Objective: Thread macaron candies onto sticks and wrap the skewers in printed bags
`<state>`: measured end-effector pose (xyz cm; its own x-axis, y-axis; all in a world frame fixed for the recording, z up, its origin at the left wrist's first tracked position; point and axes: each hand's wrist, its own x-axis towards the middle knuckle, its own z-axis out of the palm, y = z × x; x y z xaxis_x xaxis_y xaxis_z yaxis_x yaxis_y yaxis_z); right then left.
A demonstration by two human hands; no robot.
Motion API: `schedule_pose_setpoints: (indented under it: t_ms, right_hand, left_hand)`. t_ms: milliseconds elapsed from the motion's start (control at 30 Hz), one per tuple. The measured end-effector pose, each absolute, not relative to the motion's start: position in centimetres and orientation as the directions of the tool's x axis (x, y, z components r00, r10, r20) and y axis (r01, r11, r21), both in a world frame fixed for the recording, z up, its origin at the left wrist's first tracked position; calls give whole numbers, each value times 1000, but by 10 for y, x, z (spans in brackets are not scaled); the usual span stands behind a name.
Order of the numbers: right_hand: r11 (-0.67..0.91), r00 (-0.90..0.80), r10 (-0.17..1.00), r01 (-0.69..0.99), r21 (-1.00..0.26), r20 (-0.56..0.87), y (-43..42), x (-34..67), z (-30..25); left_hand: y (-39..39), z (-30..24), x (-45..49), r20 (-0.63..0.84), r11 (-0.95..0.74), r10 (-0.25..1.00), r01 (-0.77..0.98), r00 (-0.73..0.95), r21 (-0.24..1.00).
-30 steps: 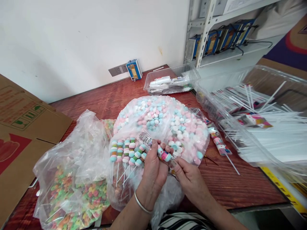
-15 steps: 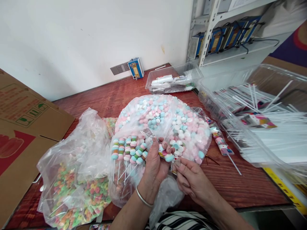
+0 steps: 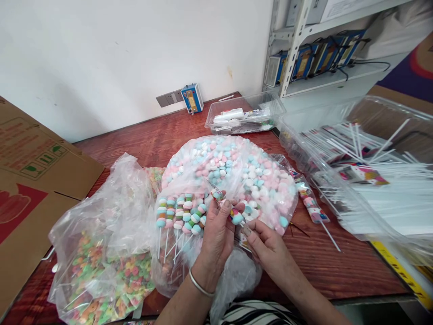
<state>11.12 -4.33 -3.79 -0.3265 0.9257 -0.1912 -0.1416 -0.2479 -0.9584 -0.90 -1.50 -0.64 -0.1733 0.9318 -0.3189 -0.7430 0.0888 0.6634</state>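
My left hand (image 3: 216,232), with a bangle at the wrist, is closed around a candy skewer (image 3: 237,218) in a clear printed wrapper. Some of its pastel candies show above the thumb, others below the fingers. At the lower end, my right hand (image 3: 265,239) pinches the skewer's stick or the wrapper edge; the fingertips hide which. Several unwrapped candy skewers (image 3: 187,210) with white sticks lie just left of my left hand. Under them spreads a large clear bag of pink, blue and white candies (image 3: 267,180).
To the left lies a clear bag of colourful ring candies (image 3: 130,266), beside a cardboard box (image 3: 43,180). A wrapped candy skewer (image 3: 313,203) rests at right, near a plastic bin of white sticks (image 3: 382,198). Farther back stand a smaller clear tray (image 3: 243,128) and a blue device (image 3: 192,98).
Candies now show inside the wrapper above my left thumb, where it looked flat before. My left fingers have curled closer round the skewer. My right hand has shifted slightly left.
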Motion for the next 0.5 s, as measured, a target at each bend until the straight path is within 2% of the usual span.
schedule_pose_setpoints:
  t_ms: [100, 167, 233, 367, 433, 500]
  right_hand:
    - [48, -303, 953, 114, -992, 11, -48, 113, -32]
    - [149, -304, 949, 184, -972, 88, -51, 112, -31]
    - [180, -284, 952, 203, -962, 119, -54, 111, -33]
    - [95, -240, 969, 135, -986, 60, -53, 112, -36]
    - [-58, -303, 951, -3, -998, -55, -53, 114, -37]
    - [-249, -392, 904, -163, -955, -169, -53, 115, -38]
  left_hand:
    - [-11, -11, -12, -380, 68, 899, -791, -215, 608]
    - [-11, -13, -12, -426, 84, 881, -818, -206, 569]
    - [-12, -12, -11, -439, 103, 880, -831, -179, 546]
    - [-14, -9, -12, -370, 124, 921, -813, -119, 569]
    - [-15, -9, -15, -349, 119, 931, -812, -109, 571]
    - [-15, -8, -18, -343, 110, 933, -826, -106, 553]
